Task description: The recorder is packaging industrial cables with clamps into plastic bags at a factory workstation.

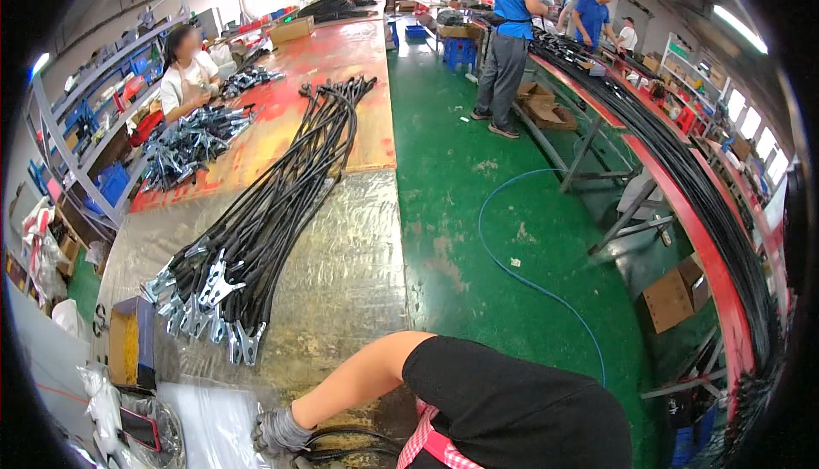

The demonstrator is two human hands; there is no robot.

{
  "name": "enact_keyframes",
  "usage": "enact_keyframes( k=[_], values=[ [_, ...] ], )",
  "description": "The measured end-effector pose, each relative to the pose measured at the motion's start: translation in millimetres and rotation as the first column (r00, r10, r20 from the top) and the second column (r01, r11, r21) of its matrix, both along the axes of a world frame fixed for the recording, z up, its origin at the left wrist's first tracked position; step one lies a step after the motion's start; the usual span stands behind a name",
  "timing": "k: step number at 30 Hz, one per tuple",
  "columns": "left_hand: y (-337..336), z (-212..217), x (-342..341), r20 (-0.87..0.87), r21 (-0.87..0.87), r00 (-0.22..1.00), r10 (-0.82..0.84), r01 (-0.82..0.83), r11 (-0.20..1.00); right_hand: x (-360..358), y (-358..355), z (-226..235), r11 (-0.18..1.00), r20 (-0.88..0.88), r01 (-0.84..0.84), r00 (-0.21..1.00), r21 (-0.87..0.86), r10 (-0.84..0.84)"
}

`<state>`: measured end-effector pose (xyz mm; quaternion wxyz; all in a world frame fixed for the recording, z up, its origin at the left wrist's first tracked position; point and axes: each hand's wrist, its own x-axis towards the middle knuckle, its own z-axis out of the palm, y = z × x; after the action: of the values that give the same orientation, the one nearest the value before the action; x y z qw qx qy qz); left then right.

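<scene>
My right hand (280, 431), in a grey glove, is low in the view at the near end of the table. It is beside black cables (354, 442) that run from the hand toward my apron. Its fingers are blurred and partly cut off by the lower edge, so their grip does not show. A clear plastic sheet or bag (205, 418) lies left of the hand. My left hand is not visible. Farther up the table lies a long bundle of black cables (286, 174), with silvery metal clamps (217, 285) at its near end.
An open box with yellow contents (128, 341) stands by the left table edge, near a dark phone-like object (139, 428). More clamps (192, 140) are heaped before a seated person (186, 72). A blue hose (512, 273) crosses the green floor. Long black cables (665, 136) cover the right bench.
</scene>
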<state>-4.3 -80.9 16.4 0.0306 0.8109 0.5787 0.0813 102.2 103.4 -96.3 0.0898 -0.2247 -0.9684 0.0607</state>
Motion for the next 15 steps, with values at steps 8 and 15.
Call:
enact_keyframes(
  k=[8, 15],
  values=[
    [2.4, -7.8, 5.8, 0.24, -0.037, 0.965, 0.106, -0.101, 0.994, -15.9, -30.8, -28.0, 0.954, -0.472, 0.176, 0.88, 0.241, -0.043],
    [8.1, -17.9, -8.4, 0.31, 0.026, 0.935, 0.172, -0.189, 0.982, 7.5, -19.5, -33.7, 0.799, -0.5, 0.196, 0.69, -0.568, -0.524]
  ],
)
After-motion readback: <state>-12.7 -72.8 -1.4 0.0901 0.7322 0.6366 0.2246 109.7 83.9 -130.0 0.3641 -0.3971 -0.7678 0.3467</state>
